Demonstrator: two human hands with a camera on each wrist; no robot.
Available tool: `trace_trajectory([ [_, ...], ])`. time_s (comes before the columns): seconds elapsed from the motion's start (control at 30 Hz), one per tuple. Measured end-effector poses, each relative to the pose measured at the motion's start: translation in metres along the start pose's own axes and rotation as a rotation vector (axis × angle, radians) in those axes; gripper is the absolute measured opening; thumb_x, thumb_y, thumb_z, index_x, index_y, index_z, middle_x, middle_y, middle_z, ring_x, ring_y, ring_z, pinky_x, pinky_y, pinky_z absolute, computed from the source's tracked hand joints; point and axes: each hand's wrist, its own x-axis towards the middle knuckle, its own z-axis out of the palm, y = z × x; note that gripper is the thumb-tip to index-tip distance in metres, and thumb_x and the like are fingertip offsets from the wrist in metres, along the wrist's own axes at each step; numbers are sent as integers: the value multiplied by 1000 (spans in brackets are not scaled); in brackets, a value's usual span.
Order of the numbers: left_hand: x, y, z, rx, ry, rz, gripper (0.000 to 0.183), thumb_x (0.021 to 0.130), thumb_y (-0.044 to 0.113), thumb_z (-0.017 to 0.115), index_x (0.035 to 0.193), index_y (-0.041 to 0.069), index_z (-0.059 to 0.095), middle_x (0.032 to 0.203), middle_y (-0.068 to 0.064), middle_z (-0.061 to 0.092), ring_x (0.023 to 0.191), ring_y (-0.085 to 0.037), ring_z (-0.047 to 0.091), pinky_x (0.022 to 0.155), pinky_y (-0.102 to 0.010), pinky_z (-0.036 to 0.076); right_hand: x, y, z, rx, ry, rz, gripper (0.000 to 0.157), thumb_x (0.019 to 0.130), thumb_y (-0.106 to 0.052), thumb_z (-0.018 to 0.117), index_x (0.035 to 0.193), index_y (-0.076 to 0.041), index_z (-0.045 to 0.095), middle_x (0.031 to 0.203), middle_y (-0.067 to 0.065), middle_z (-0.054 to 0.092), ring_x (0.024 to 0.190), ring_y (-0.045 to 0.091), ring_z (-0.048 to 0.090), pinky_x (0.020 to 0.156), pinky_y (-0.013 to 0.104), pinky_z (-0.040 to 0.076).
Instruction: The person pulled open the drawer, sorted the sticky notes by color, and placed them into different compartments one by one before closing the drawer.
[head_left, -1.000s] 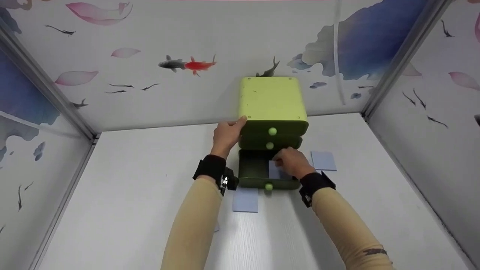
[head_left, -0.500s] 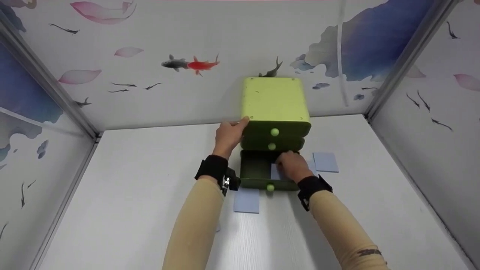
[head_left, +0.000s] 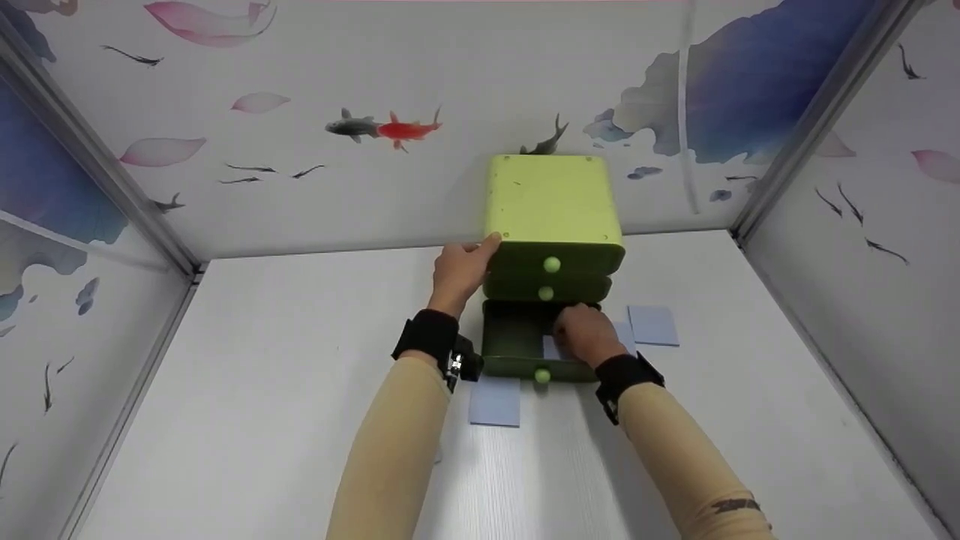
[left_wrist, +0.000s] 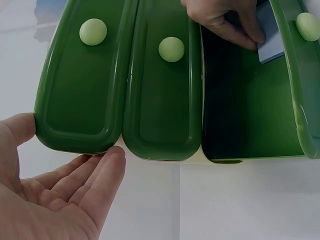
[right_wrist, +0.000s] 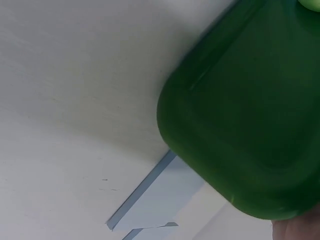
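Observation:
A light-green cabinet (head_left: 553, 199) with dark-green drawer fronts stands against the back wall. Its bottom drawer (head_left: 510, 330) is pulled out; the upper two are closed. My left hand (head_left: 459, 274) grips the cabinet's upper left corner, thumb on the top edge and fingers at the side, as the left wrist view also shows. Inside the bottom drawer my right hand (head_left: 590, 334) pinches a light-blue square pad (left_wrist: 270, 32), partly hidden by the hand. In the right wrist view, the drawer front (right_wrist: 240, 115) covers most of that hand.
One blue pad (head_left: 495, 403) lies in front of the drawer, another blue pad (head_left: 652, 325) to its right. A further blue piece (head_left: 624, 336) shows partly behind my right hand. Something pale (head_left: 438, 454) peeks out beside my left forearm. Printed walls (head_left: 300, 210) enclose the white table (head_left: 285, 360).
My right hand has moved slightly deeper into the bottom drawer with the pad, and less of the pad shows. My left hand keeps its place on the cabinet. The head view has shifted slightly.

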Motion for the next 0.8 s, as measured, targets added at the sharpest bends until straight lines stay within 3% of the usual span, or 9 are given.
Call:
trace_trajectory([
  [0.2,-1,1,2,-18,-11,-1,59,91,53,60,124,4,62,115,-9,64,106,-27,65,87,-34,51,-4,0,-3,2,10,-8,23,86,1,61,68,-11,70,69,2,64,61,16,52,55,32,43],
  [0.33,-1,0,2,-12,-10,-5,58,91,53,60,124,4,63,114,-9,65,105,-26,65,86,-33,51,-6,1,-7,-4,-6,2,18,87,-2,64,85,-12,78,87,4,74,78,21,66,70,40,55],
  [0.5,0,0,0,2,-14,-11,61,92,54,58,127,5,61,116,-9,65,105,-24,64,89,-35,51,-6,1,-18,31,-52,18,20,87,-4,65,96,-14,79,100,4,75,94,26,69,83,44,57],
  [0.63,0,0,-1,21,-22,-9,62,92,55,57,130,5,60,121,-9,64,108,-23,62,93,-37,50,-9,0,-29,44,-71,-11,19,87,-5,66,98,-13,79,102,5,75,98,27,69,84,43,56],
  [0.8,-1,1,-1,22,-23,-15,63,92,55,57,132,6,59,127,-9,62,111,-23,62,95,-38,50,-15,4,-45,73,-51,-84,13,86,-8,70,94,-11,80,96,5,76,92,24,70,80,41,58],
])
